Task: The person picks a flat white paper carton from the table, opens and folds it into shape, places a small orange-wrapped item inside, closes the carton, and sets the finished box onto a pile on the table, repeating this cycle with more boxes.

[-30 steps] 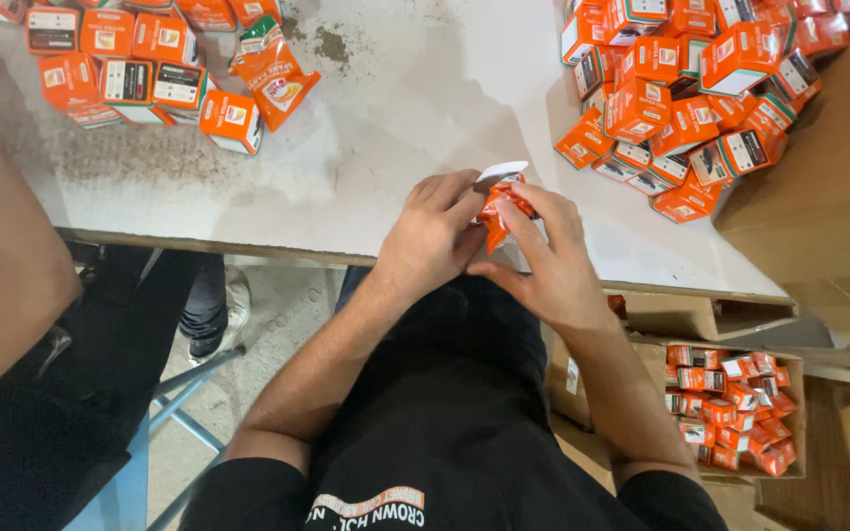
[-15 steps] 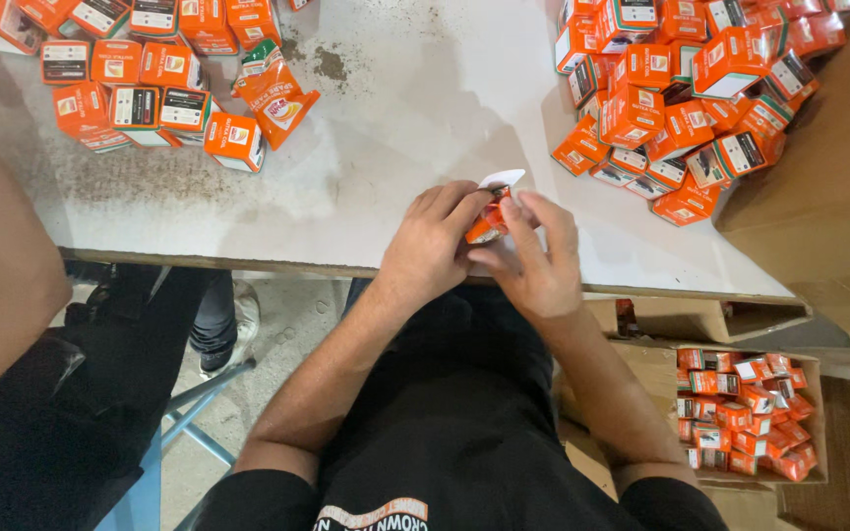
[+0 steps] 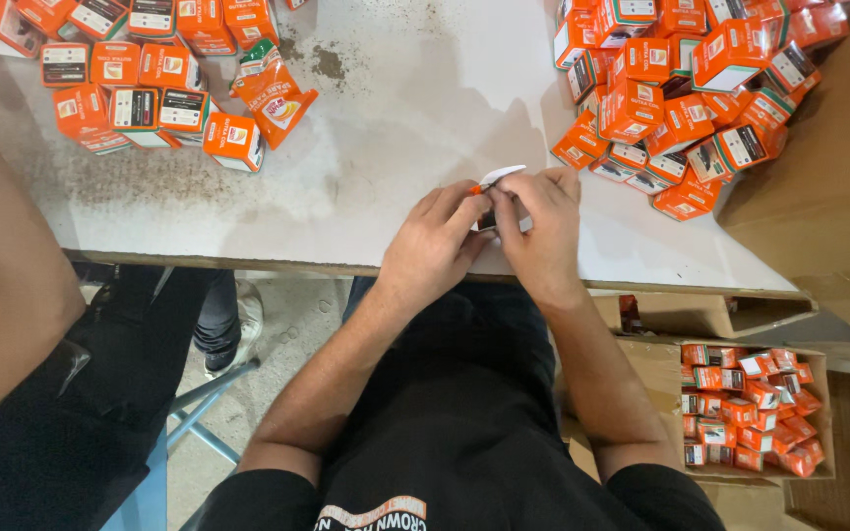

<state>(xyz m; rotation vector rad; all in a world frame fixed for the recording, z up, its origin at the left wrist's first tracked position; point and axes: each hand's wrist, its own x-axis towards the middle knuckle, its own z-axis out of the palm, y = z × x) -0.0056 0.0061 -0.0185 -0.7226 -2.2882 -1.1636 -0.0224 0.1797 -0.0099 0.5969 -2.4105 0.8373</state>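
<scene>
Your left hand [image 3: 435,241] and right hand [image 3: 541,224] are closed together on one small orange and white cardboard carton [image 3: 492,183] at the near edge of the worn white tabletop [image 3: 395,147]. A second ago more of its orange side showed between your fingers; now they cover most of it, and only a white flap and a sliver of orange stick out above your fingertips. To my eye that means you have turned the carton and are working its end flap, though whether the flap is going in or coming out cannot be told. Your hands have also slid a little toward the table's middle.

On the table to your right lies a heap of small orange cartons [image 3: 686,88], tumbled at all angles. To your far left a second spread of orange cartons [image 3: 140,88] lies flatter, several with dark labels upward, and a flattened orange packet [image 3: 277,93] sits at its edge. Down on the floor by your right side, an open brown cardboard box [image 3: 819,413] holds more of the same orange cartons, packed close and nearly filling it. Another person's arm [image 3: 2,285] crosses the left of the view
</scene>
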